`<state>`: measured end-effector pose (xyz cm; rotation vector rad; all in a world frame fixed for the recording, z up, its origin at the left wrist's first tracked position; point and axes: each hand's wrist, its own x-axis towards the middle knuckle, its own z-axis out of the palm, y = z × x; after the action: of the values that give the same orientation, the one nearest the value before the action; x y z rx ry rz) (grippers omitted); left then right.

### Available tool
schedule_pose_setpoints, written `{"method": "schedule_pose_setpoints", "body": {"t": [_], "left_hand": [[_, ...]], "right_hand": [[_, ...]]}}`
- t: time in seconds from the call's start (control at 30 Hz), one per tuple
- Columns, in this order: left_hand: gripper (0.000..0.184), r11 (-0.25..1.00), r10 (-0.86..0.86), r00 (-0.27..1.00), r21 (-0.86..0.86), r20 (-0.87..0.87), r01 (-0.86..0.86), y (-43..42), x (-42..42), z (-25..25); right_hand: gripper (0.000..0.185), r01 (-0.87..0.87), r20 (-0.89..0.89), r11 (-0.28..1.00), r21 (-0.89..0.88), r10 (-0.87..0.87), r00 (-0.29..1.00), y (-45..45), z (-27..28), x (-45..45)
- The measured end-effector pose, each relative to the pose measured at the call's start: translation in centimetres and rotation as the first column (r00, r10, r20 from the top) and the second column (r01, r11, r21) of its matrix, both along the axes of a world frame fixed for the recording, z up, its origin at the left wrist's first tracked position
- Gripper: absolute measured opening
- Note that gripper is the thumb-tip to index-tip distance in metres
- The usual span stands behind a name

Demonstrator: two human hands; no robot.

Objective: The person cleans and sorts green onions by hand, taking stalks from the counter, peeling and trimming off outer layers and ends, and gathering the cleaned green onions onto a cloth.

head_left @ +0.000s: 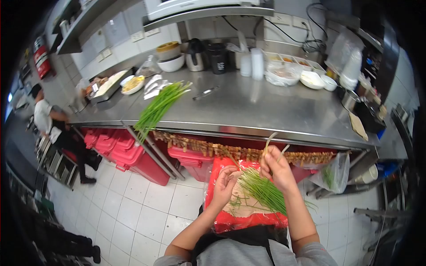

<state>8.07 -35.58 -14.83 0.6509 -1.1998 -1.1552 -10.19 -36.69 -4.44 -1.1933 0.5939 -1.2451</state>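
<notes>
My right hand [276, 168] is raised over the red-wrapped surface, its fingers closed on a pale, thin strand [269, 141] that curves up past the fingertips. What the strand is I cannot tell. Lower and to the left, my left hand [226, 182] has its fingers curled together; a thin stem seems to rise near the fingertips, but whether it is held is unclear. Between and below both hands lies a bunch of long green chives [262, 190], with loose bits beside it. They rest on a red plastic-covered box [219, 221] with a light top, directly before me.
Another green bunch [160, 108] overhangs the steel counter [248, 106], near a small knife-like tool [206, 92]. Bowls, a jug [195, 55] and containers stand along the back. Red bins [133, 153] are under the counter. A person [53, 119] stands at left.
</notes>
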Motion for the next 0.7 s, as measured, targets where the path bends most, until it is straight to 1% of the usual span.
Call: {"method": "schedule_pose_setpoints", "body": {"t": [0.03, 0.1, 0.13, 0.23, 0.27, 0.33, 0.37, 0.4, 0.43, 0.47, 0.5, 0.53, 0.57, 0.6, 0.63, 0.67, 0.7], "left_hand": [[0.029, 0.998, 0.058, 0.997, 0.020, -0.043, -0.057, -0.2, 0.1, 0.3], [0.027, 0.985, 0.165, 0.978, 0.065, -0.129, -0.157, -0.5, 0.2, 1.5], [0.029, 0.987, 0.147, 0.987, 0.075, -0.071, -0.141, 0.1, 0.1, 2.7], [0.033, 0.998, -0.033, 0.991, -0.046, 0.131, 0.039, 0.6, -0.7, 3.0], [0.033, 0.996, -0.019, 0.985, -0.079, 0.169, 0.033, 1.1, -1.3, 3.0], [0.035, 0.989, 0.008, 0.969, -0.147, 0.247, 0.030, 1.9, -2.1, 2.9], [0.034, 0.985, -0.170, 0.964, 0.024, 0.204, 0.168, 1.8, -1.4, 2.7], [0.033, 0.932, -0.335, 0.933, 0.188, 0.132, 0.309, 1.5, -0.3, 2.4], [0.032, 0.831, -0.480, 0.877, 0.337, 0.032, 0.443, 1.3, 0.4, 2.3], [0.029, 0.835, -0.443, 0.893, 0.326, -0.077, 0.443, 1.7, -0.1, 3.3], [0.028, 0.867, -0.421, 0.906, 0.308, 0.032, 0.392, 1.4, 0.2, 3.8], [0.027, 0.897, -0.390, 0.910, 0.282, 0.140, 0.341, 1.0, 0.8, 4.4], [0.027, 0.923, -0.352, 0.903, 0.250, 0.247, 0.291, 0.6, 1.5, 5.1], [0.025, 0.964, -0.236, 0.894, 0.206, 0.382, 0.166, 0.4, 2.0, 6.4], [0.024, 0.978, -0.195, 0.870, 0.162, 0.454, 0.135, -0.2, 2.8, 7.7], [0.024, 0.988, -0.151, 0.840, 0.115, 0.521, 0.107, -0.9, 3.7, 9.1], [0.024, 0.995, -0.104, 0.804, 0.066, 0.585, 0.081, -1.9, 4.7, 10.5]], "right_hand": [[0.014, -0.022, -0.008, 0.996, 0.086, 0.023, 1.000, 0.4, -0.4, 0.7], [0.016, -0.036, -0.129, 0.994, 0.106, 0.049, 0.990, 0.8, -1.0, 2.0], [0.018, -0.008, -0.151, 0.996, 0.090, 0.022, 0.988, 0.8, -1.9, 2.7], [0.024, -0.053, -0.148, 0.996, 0.077, 0.064, 0.987, 1.0, -2.7, 4.5], [0.032, -0.015, -0.102, 0.998, 0.056, 0.020, 0.995, 1.2, -2.4, 5.4], [0.033, 0.029, -0.067, 0.996, 0.081, -0.024, 0.997, 0.7, -3.0, 6.1], [0.033, 0.054, -0.049, 0.994, 0.092, -0.049, 0.998, 0.3, -3.1, 6.3], [0.038, 0.026, 0.046, 0.995, 0.099, -0.031, 0.998, -0.2, -2.7, 6.4], [0.038, -0.016, 0.112, 0.993, 0.119, 0.003, 0.994, -0.7, -2.4, 6.5], [0.037, -0.060, 0.177, 0.989, 0.138, 0.035, 0.984, -1.0, -2.1, 6.5], [0.036, -0.106, 0.240, 0.982, 0.155, 0.067, 0.969, -1.4, -1.8, 6.5], [0.031, -0.161, 0.278, 0.972, 0.170, 0.110, 0.954, -1.9, -1.5, 6.4], [0.027, -0.135, 0.264, 0.984, 0.113, 0.101, 0.959, -2.4, -1.0, 6.3], [0.024, -0.108, 0.253, 0.993, 0.054, 0.091, 0.963, -3.1, -0.1, 6.2], [0.020, -0.081, 0.243, 0.997, -0.005, 0.080, 0.967, -3.8, 0.9, 6.0], [0.016, -0.028, 0.237, 0.993, -0.116, 0.055, 0.970, -4.7, 2.3, 5.7], [0.018, 0.026, 0.235, 0.974, -0.226, 0.029, 0.971, -5.8, 3.8, 5.3]]}}
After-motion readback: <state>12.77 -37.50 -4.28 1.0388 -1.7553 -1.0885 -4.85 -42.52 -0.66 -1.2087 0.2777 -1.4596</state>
